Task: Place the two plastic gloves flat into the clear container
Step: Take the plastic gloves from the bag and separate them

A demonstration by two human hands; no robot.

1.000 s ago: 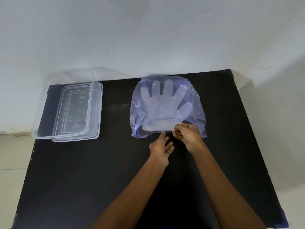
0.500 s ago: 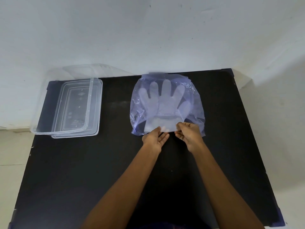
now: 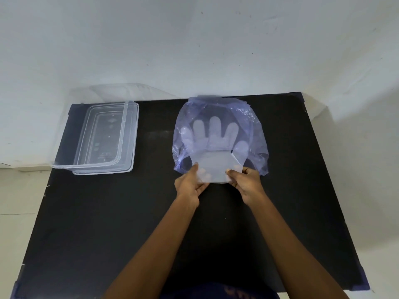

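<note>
Both forearms are bare from the lower frame edge up to the left hand [image 3: 191, 183] and the right hand [image 3: 245, 182], with no sleeves, rings or watch showing, and a dark blue garment [image 3: 218, 292] with faint lettering covers the torso at the bottom edge.

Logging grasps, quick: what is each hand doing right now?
Left hand: closed, pinching the left cuff corner of the gloves.
Right hand: closed, pinching the right cuff corner of the gloves, which are partly inside the bluish bag.
</note>
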